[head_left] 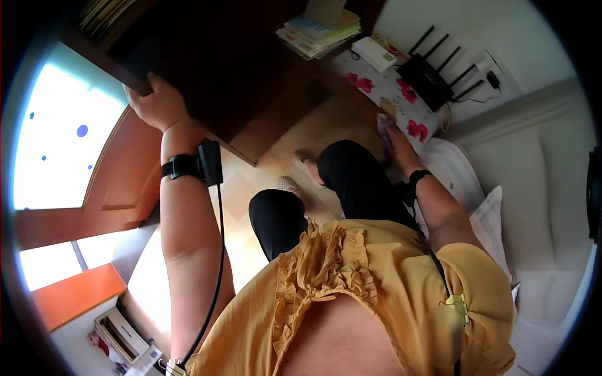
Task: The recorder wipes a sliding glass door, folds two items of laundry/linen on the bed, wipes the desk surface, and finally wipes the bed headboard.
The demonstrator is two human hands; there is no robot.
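My left hand point(157, 103) is stretched out to the far left, its fingers wrapped round the edge of a dark brown wooden cabinet point(207, 119). At the right, my right hand point(399, 145) is closed on a small crumpled purple-and-white cloth point(383, 124), part of it covered by the fingers. That hand is low beside a bench-like surface with a white cover printed with red flowers point(415, 129). A black strap with a box and a cable sits on my left wrist, and a dark band is round my right one.
A black router point(425, 81) with several antennas and a white box point(374, 54) stand on the flowered cover. Papers and books point(318, 32) are stacked at the far middle. A grey padded headboard point(533, 156) is at the right. An orange-brown door point(119, 169) with a bright pane is at the left.
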